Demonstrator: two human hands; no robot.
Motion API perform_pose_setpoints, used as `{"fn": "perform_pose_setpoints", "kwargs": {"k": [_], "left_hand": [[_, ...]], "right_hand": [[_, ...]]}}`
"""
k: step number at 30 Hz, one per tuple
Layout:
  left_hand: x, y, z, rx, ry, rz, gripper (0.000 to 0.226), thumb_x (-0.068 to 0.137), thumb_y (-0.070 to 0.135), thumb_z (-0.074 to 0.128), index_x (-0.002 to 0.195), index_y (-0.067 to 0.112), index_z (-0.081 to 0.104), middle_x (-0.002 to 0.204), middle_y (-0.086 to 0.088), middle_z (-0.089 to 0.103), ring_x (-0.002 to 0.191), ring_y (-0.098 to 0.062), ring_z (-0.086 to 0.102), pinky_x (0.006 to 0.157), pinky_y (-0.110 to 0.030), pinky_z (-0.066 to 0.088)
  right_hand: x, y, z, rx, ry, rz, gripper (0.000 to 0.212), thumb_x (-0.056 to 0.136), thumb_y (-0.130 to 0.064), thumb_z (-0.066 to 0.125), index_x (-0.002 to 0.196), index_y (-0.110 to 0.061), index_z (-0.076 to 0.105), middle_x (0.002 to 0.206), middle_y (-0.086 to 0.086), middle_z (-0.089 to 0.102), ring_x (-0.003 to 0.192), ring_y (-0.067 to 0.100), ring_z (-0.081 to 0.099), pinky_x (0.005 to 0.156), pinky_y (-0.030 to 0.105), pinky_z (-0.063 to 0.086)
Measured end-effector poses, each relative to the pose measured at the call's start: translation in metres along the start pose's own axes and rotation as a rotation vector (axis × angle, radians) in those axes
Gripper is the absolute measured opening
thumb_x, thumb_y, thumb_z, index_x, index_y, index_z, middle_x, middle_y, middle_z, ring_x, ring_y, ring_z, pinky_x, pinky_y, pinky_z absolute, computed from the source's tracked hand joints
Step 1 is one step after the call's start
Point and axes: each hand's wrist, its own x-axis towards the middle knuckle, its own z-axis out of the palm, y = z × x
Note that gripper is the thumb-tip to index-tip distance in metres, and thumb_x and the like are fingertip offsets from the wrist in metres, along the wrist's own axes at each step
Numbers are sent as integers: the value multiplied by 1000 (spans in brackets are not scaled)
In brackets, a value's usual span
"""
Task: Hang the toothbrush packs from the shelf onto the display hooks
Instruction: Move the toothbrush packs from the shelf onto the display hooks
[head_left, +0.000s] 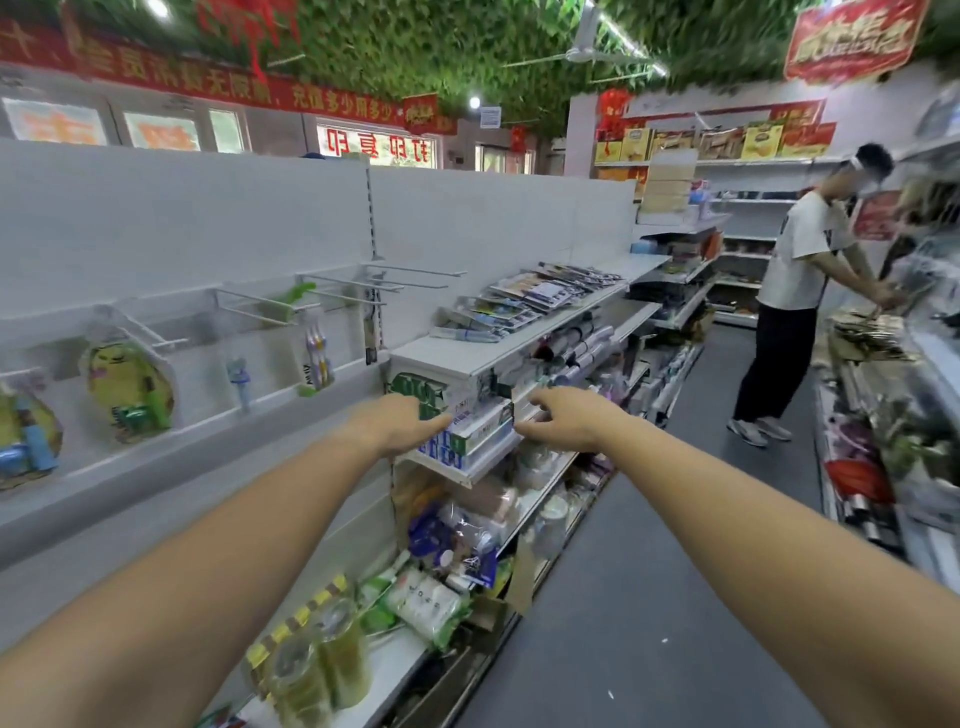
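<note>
1. Toothbrush packs lie flat in an overlapping row on the top shelf, right of centre and above both hands.
2. Bare wire hooks stick out from the white back panel, just left of the shelf.
3. One hung pack dangles from a hook further left, with a yellow bag beyond it.
4. The left hand reaches forward with its fingers straight and holds nothing. Its fingertips are at the stacked boxes one shelf down; blur hides whether they touch.
5. The right hand is level with the left, on the other side of the boxes. Its fingers are loosely bent and it holds nothing.
6. The hands are apart, with the boxes between them.
7. Lower shelves hold mixed goods, with bottles nearest the camera.
8. Another person stands well down the aisle at right, bent over the opposite shelving.
</note>
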Motion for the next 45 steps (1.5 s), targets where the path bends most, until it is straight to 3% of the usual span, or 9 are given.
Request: {"fn": "perform_pose_setpoints", "kwargs": {"k": [4, 7, 12, 18, 25, 29, 35, 40, 45], "left_hand": [[60, 15, 4, 6, 10, 14, 91, 87, 88, 25, 126, 16, 66, 132, -5, 65, 114, -24, 63, 89, -38, 52], [115, 18, 7, 4, 36, 29, 89, 87, 88, 24, 112, 16, 72, 121, -5, 71, 103, -23, 65, 88, -38, 54], [201, 25, 2, 4, 38, 42, 84, 96, 77, 28, 142, 12, 55, 144, -9, 58, 129, -28, 55, 99, -40, 47], [288, 35, -1, -4, 52, 24, 84, 96, 77, 26, 148, 15, 50, 153, -5, 50, 138, -25, 49, 108, -42, 43], [385, 48, 8, 0, 74, -41, 75, 96, 75, 30, 132, 17, 61, 139, -4, 61, 122, -26, 58, 88, -36, 45], [442, 56, 15, -24, 69, -109, 76, 94, 79, 28, 91, 14, 67, 109, -7, 70, 88, -22, 59, 80, -35, 48], [506, 64, 16, -42, 63, -269, 70, 94, 79, 27, 100, 26, 72, 98, 0, 66, 93, -22, 60, 84, -35, 48], [546, 56, 12, -11, 86, -416, 77, 92, 81, 29, 125, 22, 67, 129, -5, 64, 117, -27, 59, 85, -34, 43], [591, 33, 8, -9, 174, -497, 74, 93, 79, 32, 110, 15, 66, 115, -4, 67, 108, -29, 63, 91, -36, 50]], "right_hand": [[45, 29, 0, -23, -7, 10, 82, 93, -70, 45, 154, -17, 37, 152, 5, 50, 134, 28, 51, 106, 44, 46], [89, 54, -2, -47, -3, 34, 85, 91, -74, 43, 153, -15, 40, 154, 7, 48, 135, 28, 50, 107, 43, 46], [158, 88, -21, -51, 29, 64, 80, 95, -68, 45, 151, -12, 41, 150, 10, 51, 131, 29, 53, 106, 43, 47], [230, 131, -32, -51, 35, 89, 70, 95, -67, 44, 138, -12, 52, 137, 10, 60, 120, 30, 58, 99, 45, 50], [321, 198, -32, -30, 23, 80, 67, 94, -69, 43, 127, -13, 58, 123, 10, 66, 106, 29, 63, 92, 46, 54], [380, 249, -34, -7, 34, 45, 72, 96, -68, 42, 135, -10, 55, 133, 12, 62, 116, 31, 60, 98, 46, 51], [478, 317, -37, 30, 15, -81, 80, 97, -70, 36, 151, -12, 41, 154, 9, 47, 135, 28, 49, 110, 42, 43], [551, 332, -41, 70, -21, -158, 77, 100, -67, 35, 152, -11, 39, 151, 11, 48, 130, 31, 52, 105, 42, 45], [617, 330, -37, 49, -38, -225, 72, 101, -64, 36, 145, -8, 47, 145, 13, 54, 126, 31, 53, 99, 39, 44]]}}
